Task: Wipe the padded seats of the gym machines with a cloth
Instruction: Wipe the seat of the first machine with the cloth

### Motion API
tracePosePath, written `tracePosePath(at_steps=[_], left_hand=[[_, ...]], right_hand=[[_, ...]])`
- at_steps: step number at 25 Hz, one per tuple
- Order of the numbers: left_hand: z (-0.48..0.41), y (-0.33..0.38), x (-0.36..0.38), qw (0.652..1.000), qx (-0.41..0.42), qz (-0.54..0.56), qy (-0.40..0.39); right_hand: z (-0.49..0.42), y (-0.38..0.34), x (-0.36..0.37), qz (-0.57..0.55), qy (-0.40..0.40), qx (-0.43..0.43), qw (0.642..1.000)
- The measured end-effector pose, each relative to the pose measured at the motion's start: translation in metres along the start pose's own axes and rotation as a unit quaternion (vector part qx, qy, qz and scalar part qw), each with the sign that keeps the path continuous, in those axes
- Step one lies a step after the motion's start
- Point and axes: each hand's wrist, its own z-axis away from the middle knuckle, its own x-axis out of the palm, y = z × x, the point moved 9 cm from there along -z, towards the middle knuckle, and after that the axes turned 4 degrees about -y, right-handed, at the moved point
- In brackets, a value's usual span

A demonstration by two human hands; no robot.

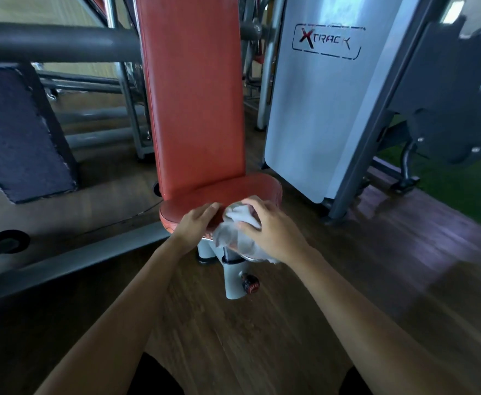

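The white cloth [240, 223] is gripped by the right hand [273, 228], fingers curled, at the seat's [233, 192] front edge. The left hand [195, 223] is laid flat, holding nothing, at the cloth's nine o'clock. The backrest [193, 89] is seen at twelve.

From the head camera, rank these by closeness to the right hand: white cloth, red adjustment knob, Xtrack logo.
1. white cloth: under the right hand, on the red seat's front edge.
2. red adjustment knob: below, on the seat post.
3. Xtrack logo: far up, on the grey panel.
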Motion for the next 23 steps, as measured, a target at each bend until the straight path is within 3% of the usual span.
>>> tracePosePath(at_steps=[4,7,9,11,13,14,18,23], left_hand=[[0.003,0.002,0.017,0.999,-0.014,-0.012,-0.049],[0.005,0.012,0.011,1.0,-0.004,0.014,-0.028],[0.007,0.032,0.013,0.999,0.027,0.009,-0.032],[0.006,0.051,0.028,0.991,0.055,-0.111,-0.052],[0.007,0.065,0.046,0.955,0.054,-0.287,-0.053],[0.006,0.07,0.047,0.946,0.043,-0.317,-0.048],[0.012,0.067,0.023,0.973,0.044,-0.227,-0.011],[0.063,0.045,-0.033,0.978,0.04,-0.173,0.113]], right_hand=[[0.003,0.012,0.006,-0.038,-0.03,0.023,0.999],[0.008,0.028,0.001,-0.221,-0.064,0.089,0.969],[0.014,0.045,-0.007,-0.297,-0.044,0.131,0.945],[0.018,0.056,-0.01,-0.307,-0.025,0.151,0.939],[0.017,0.061,-0.008,-0.312,-0.025,0.161,0.936],[0.016,0.063,-0.007,-0.314,-0.027,0.166,0.934],[0.011,0.068,-0.011,-0.301,-0.028,0.164,0.939],[-0.002,0.058,-0.005,-0.196,-0.103,0.121,0.968]])
